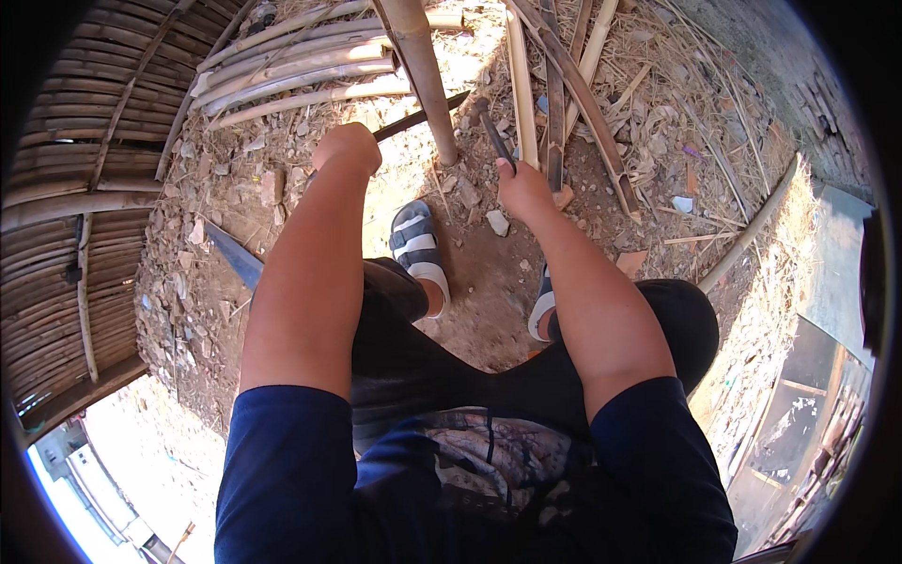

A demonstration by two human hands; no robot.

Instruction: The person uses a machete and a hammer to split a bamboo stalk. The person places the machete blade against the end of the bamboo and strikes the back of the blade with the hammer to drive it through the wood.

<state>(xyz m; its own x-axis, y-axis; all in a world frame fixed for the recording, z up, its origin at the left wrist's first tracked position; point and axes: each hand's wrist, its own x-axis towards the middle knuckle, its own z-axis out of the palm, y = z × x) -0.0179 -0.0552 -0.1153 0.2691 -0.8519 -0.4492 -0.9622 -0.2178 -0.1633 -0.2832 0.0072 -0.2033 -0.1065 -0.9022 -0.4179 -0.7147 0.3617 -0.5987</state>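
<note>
Head view, quick note from my remote seat: the bamboo pole is straight ahead of the body, slightly tilted, its lower end down at the dirt ground, top running out of frame. Left hand has its fingers wrapped round the grip of a long blade, which points right and crosses the pole low down; I'd guess it's held level-ish so the edge lies across the bamboo. Can't tell whether it bites in or just passes behind. Right hand has fingers clenched on a hammer-like tool, gripped near the handle's end, presumably to leave the head free; that head sits just right of the blade's tip, apart from it. Feet are spread, left foot forward, knees wide, which I read as bracing and leaving room for the arms. Bamboo lengths lie side by side upper left, split strips upper right, likely kept clear of the working spot yet near. Blue-grey flat piece pokes out beside the left forearm; mostly hidden, kind unclear.
</note>
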